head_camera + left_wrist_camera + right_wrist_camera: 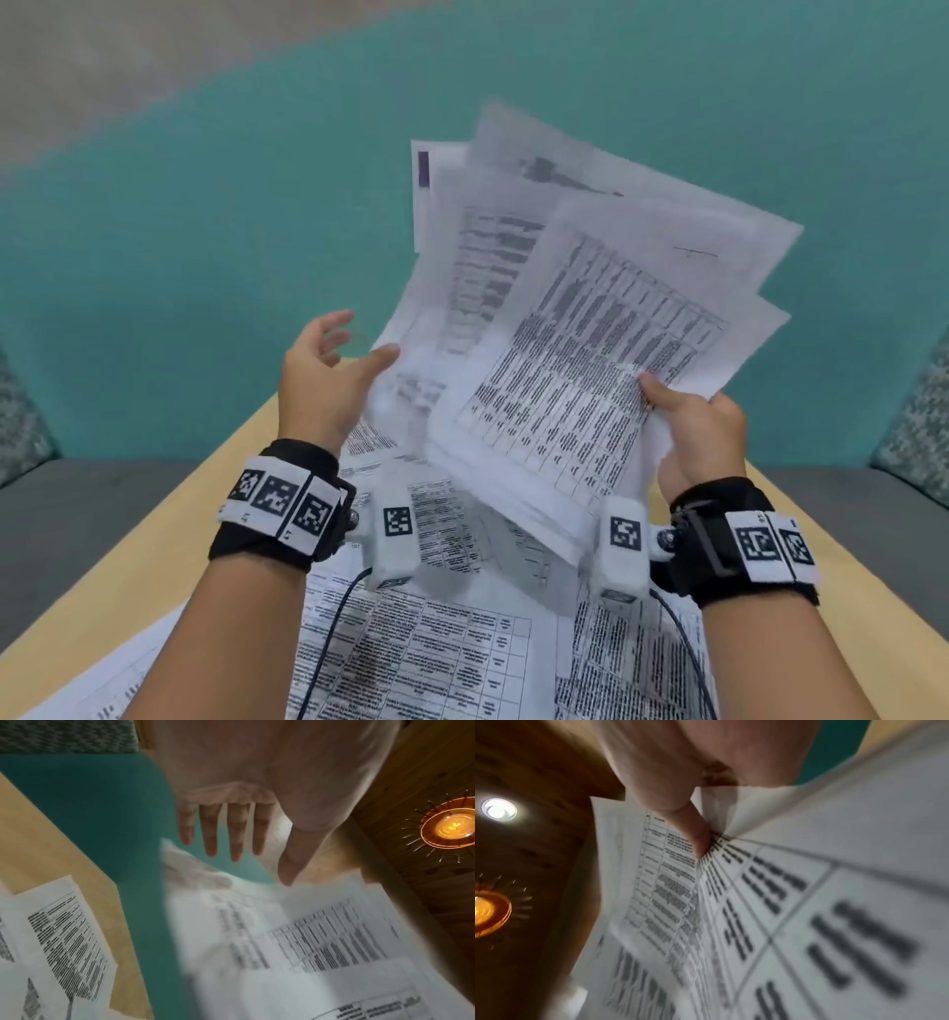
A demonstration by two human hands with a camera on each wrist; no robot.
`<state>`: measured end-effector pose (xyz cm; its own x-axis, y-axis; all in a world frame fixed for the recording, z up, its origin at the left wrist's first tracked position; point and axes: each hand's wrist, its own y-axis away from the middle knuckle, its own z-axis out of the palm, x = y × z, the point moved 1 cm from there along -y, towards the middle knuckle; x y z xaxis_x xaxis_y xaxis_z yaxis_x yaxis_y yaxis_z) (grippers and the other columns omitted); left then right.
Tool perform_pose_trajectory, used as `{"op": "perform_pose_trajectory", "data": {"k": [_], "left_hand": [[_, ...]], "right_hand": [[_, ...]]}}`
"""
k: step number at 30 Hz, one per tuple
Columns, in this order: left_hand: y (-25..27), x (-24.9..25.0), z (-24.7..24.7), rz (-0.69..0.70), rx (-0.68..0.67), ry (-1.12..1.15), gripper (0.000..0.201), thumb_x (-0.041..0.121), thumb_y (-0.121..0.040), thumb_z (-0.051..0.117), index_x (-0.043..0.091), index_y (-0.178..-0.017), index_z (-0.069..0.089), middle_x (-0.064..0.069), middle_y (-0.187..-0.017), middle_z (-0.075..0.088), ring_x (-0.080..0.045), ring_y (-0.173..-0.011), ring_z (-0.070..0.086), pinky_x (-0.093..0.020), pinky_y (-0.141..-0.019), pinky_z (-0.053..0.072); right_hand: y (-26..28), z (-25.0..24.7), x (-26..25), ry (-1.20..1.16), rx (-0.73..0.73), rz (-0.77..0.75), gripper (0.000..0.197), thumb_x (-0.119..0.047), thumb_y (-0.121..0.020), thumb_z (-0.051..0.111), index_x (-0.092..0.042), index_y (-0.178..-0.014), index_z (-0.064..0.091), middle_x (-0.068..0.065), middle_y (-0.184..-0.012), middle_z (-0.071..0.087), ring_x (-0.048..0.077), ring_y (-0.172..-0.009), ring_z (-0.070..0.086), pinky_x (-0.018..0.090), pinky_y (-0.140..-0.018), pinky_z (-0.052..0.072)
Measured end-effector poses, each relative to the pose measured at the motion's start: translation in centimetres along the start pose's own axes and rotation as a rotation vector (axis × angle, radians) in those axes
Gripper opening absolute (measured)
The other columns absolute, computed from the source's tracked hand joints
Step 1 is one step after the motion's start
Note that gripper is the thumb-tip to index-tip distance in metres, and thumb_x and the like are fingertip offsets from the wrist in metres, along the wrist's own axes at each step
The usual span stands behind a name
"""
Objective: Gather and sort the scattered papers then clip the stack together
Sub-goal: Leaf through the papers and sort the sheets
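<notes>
A fanned bundle of printed sheets (580, 318) is raised above the table, its pages splayed at different angles. My right hand (688, 416) grips its lower right edge, the thumb (698, 835) pressed on the top page (808, 902) of tables. My left hand (328, 370) hovers at the bundle's left edge with fingers (233, 833) straight and spread; the thumb tip (287, 872) is at the paper's edge (257, 923), and contact is unclear. More printed sheets (421, 652) lie scattered on the table below my wrists. No clip is in view.
The light wooden table (154, 545) narrows toward a teal wall or panel (205, 231). Grey seat cushions (77, 514) flank it on both sides. Loose sheets (59, 943) lie near the table's left edge. Cables (328, 642) from the wrist cameras trail over the papers.
</notes>
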<state>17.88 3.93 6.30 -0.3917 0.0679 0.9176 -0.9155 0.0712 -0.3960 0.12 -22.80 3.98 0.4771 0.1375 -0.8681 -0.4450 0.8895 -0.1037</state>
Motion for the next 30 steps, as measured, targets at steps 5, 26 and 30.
{"op": "perform_pose_trajectory", "data": {"k": [5, 26, 30], "left_hand": [[1.3, 0.7, 1.3, -0.278, -0.002, 0.168, 0.102, 0.033, -0.079, 0.089, 0.025, -0.159, 0.027, -0.008, -0.16, 0.037, -0.027, -0.141, 0.044, -0.046, -0.113, 0.036], [2.5, 1.1, 2.3, -0.452, 0.022, 0.713, 0.04, -0.005, -0.078, 0.084, 0.013, -0.102, 0.058, -0.019, -0.12, 0.075, -0.032, -0.106, 0.075, -0.053, -0.095, 0.059], [2.2, 1.9, 1.2, -0.426, 0.106, 0.711, 0.039, -0.006, -0.079, 0.083, 0.013, -0.092, 0.052, -0.02, -0.119, 0.073, -0.034, -0.111, 0.073, -0.056, -0.099, 0.057]], "right_hand": [[0.1, -0.6, 0.5, -0.136, 0.085, 0.096, 0.092, -0.014, -0.051, 0.097, -0.004, -0.132, 0.055, 0.012, -0.137, 0.06, 0.035, -0.126, 0.056, 0.063, -0.109, 0.038], [2.4, 0.8, -0.7, -0.022, -0.197, 0.099, 0.028, 0.001, -0.087, 0.072, -0.021, -0.09, 0.055, 0.001, -0.105, 0.068, 0.014, -0.103, 0.064, 0.042, -0.111, 0.041], [1.9, 0.4, -0.8, -0.012, -0.142, 0.064, 0.029, 0.006, -0.086, 0.071, -0.019, -0.097, 0.06, 0.008, -0.119, 0.07, 0.021, -0.109, 0.067, 0.044, -0.109, 0.045]]}}
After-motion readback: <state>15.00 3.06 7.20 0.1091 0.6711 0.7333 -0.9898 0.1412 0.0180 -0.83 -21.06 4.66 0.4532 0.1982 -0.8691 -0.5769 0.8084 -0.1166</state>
